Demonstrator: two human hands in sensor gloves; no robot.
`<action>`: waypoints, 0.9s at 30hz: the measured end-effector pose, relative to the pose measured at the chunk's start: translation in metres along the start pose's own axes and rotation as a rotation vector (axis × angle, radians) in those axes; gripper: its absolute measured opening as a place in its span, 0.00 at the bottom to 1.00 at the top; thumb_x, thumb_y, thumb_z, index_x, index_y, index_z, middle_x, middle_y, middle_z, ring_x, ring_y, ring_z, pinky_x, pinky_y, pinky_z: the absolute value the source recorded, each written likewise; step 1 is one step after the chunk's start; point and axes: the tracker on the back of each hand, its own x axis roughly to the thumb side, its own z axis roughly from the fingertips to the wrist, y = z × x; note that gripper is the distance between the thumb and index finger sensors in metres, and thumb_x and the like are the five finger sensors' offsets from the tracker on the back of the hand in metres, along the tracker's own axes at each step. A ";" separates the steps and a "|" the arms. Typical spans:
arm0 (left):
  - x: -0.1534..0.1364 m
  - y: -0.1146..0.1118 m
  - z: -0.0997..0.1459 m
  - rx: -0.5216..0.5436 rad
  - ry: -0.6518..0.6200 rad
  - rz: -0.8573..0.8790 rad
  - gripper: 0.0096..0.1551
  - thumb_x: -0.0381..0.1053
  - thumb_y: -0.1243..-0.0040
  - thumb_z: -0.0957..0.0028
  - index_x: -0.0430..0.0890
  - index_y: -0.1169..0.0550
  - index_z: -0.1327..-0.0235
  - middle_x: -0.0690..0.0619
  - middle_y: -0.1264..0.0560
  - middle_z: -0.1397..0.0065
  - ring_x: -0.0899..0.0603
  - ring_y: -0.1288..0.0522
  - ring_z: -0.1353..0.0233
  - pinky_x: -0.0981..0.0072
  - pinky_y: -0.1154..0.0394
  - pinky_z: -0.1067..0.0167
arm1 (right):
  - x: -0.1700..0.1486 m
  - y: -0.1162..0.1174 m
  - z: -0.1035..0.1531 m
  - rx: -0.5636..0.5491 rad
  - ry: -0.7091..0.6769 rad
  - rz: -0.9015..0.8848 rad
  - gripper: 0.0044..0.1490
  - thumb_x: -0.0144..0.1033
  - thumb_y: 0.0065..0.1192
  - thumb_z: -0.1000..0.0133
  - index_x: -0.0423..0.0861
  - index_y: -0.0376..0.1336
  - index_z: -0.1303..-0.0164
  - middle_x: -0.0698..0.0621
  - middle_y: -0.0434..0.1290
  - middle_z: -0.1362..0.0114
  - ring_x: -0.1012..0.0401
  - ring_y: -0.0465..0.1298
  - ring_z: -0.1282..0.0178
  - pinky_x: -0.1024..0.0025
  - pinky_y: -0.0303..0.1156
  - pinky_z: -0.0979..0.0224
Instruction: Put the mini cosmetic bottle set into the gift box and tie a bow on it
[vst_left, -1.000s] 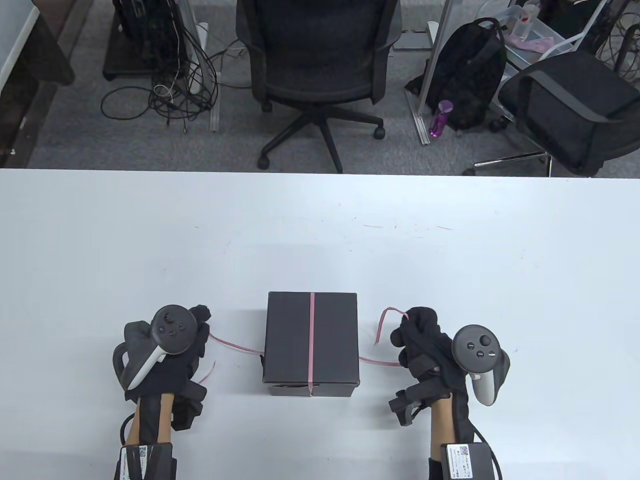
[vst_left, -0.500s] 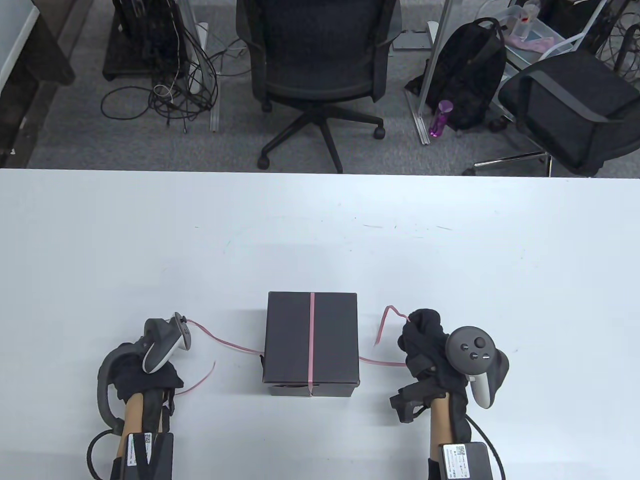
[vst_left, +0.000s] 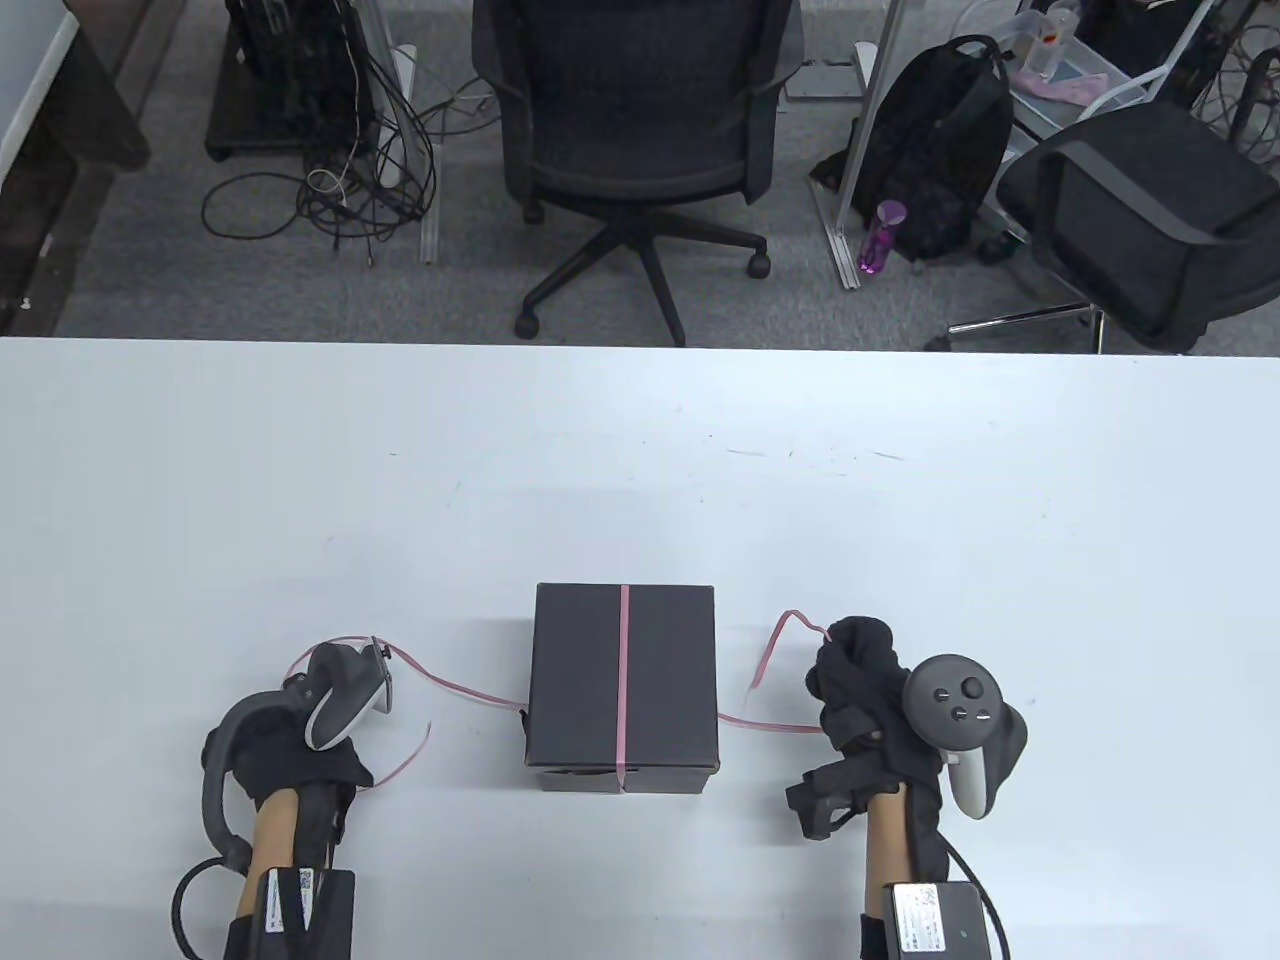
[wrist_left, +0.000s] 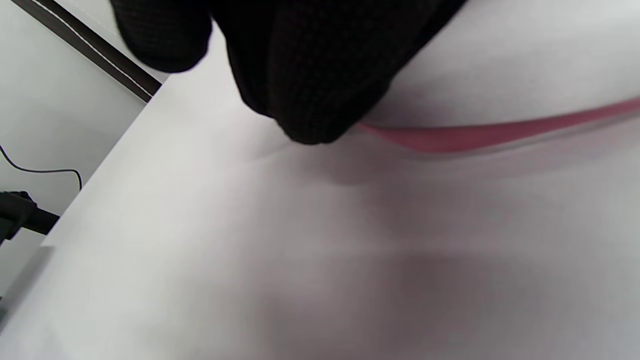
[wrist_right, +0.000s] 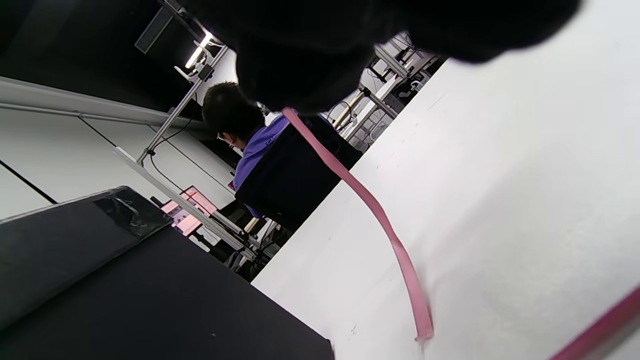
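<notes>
The black gift box (vst_left: 622, 688) sits closed on the white table (vst_left: 640, 480), and since no bottles are in sight the mini cosmetic bottle set is presumably already inside it. A pink ribbon (vst_left: 623, 680) runs over the lid from the box's far edge to its near edge, and its two ends come out low at the box's left and right sides. Left of the box, the left hand (vst_left: 300, 745) has its fingers closed on the left ribbon end; the left wrist view shows the ribbon coming straight out from under a gloved fingertip (wrist_left: 310, 120) just above the table. Right of the box, the right hand (vst_left: 860, 690) pinches the right end, with a loose tail curling up beyond the pinch. The step in hand looks like drawing both ends taut before crossing them over the lid. To do it well, pull evenly on both sides so the box does not slide or turn, keep the band flat rather than twisted (it is narrow and twists easily), and raise both ends to the middle of the lid, where the band already crosses, without slackening. Leave enough tail on each side of the box for two loops.
</notes>
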 end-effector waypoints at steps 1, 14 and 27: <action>-0.001 0.000 -0.001 0.013 0.004 0.007 0.59 0.40 0.22 0.57 0.58 0.45 0.18 0.57 0.26 0.26 0.49 0.17 0.36 0.46 0.23 0.32 | -0.001 0.000 0.000 -0.003 0.001 -0.005 0.27 0.29 0.55 0.36 0.25 0.59 0.35 0.44 0.78 0.61 0.69 0.75 0.78 0.69 0.79 0.68; -0.002 -0.001 -0.003 0.125 -0.023 0.035 0.37 0.53 0.31 0.53 0.53 0.28 0.28 0.59 0.21 0.33 0.51 0.15 0.42 0.51 0.21 0.32 | -0.005 -0.004 0.000 -0.049 0.000 -0.036 0.27 0.29 0.56 0.36 0.25 0.59 0.35 0.44 0.79 0.61 0.69 0.75 0.78 0.69 0.80 0.67; -0.019 -0.001 -0.007 0.027 -0.227 0.321 0.26 0.51 0.45 0.45 0.50 0.27 0.32 0.45 0.36 0.22 0.40 0.29 0.30 0.40 0.30 0.27 | -0.007 -0.005 0.000 -0.054 0.002 -0.053 0.28 0.29 0.56 0.36 0.25 0.59 0.35 0.44 0.79 0.61 0.69 0.75 0.78 0.69 0.80 0.67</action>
